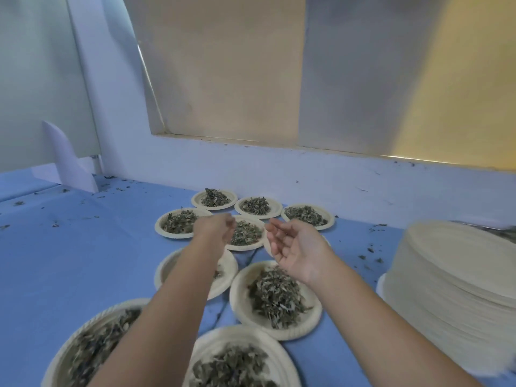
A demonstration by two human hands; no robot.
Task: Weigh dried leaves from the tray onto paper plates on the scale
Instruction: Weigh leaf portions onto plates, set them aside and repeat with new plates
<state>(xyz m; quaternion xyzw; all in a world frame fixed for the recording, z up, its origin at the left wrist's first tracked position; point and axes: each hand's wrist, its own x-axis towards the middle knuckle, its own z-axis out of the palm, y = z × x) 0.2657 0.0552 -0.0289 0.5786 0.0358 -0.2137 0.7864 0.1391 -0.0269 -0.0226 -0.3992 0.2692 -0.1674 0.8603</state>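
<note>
Leaf plates (pixel 239 300) sit left of the plate stack (pixel 458 275); above them, right hand (pixel 297 245) spread palm-up, left hand (pixel 215 228) curled, grip unclear.

Blue table surface (pixel 83 247) extends beneath and left of the left hand (pixel 216 229). Beyond it: white wall (pixel 279 169), frosted window (pixel 223 65) above.

One wide-angle camera, worn on the head, looks forward and down across the blue table (pixel 69 247). It sits close: the stack of empty plates (pixel 452 275) fills the right edge of the frame, filled plates (pixel 238 296) lie left of that stack, the nearest cropped, and the wall (pixel 279 169) rises beyond it.
</note>
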